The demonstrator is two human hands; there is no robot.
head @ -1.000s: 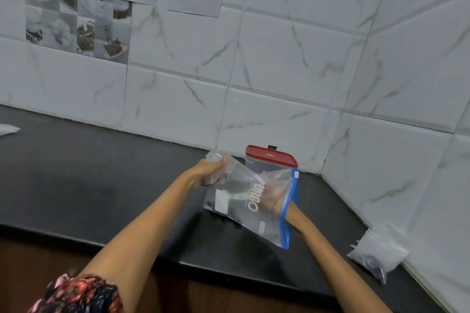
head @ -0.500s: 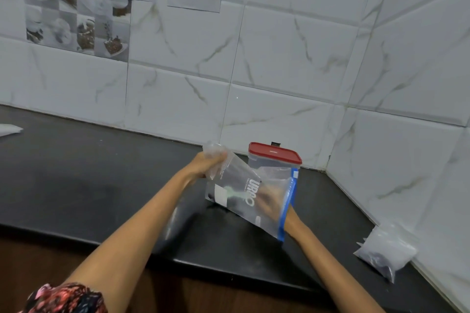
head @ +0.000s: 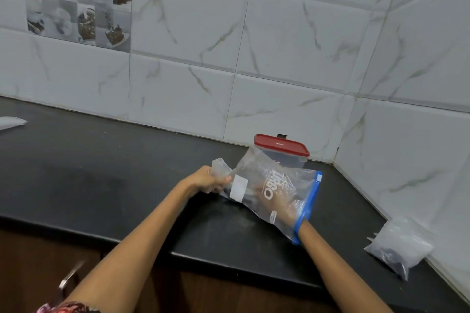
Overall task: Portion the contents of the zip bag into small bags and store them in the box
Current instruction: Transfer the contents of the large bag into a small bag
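A clear zip bag (head: 256, 180) with a blue zip edge and white lettering lies tilted just above the black counter (head: 101, 173). My left hand (head: 208, 181) grips the bag's bunched bottom corner at its left end. My right hand (head: 276, 197) is pushed through the blue opening, deep inside the bag, and shows only blurred through the plastic; its fingers cannot be made out. Behind the bag stands a clear box with a red lid (head: 281, 146), the lid on.
A stack of small clear bags (head: 399, 246) leans against the right wall tiles, something dark in its lower end. A white flat thing (head: 11, 122) lies at the counter's far left. Tiled walls meet in the corner behind the box. A cabinet handle (head: 71, 277) shows below the counter.
The zip bag has tipped from steep to flatter, its blue opening swinging right. My right hand has gone deeper into it. My left hand has kept its grip on the corner.
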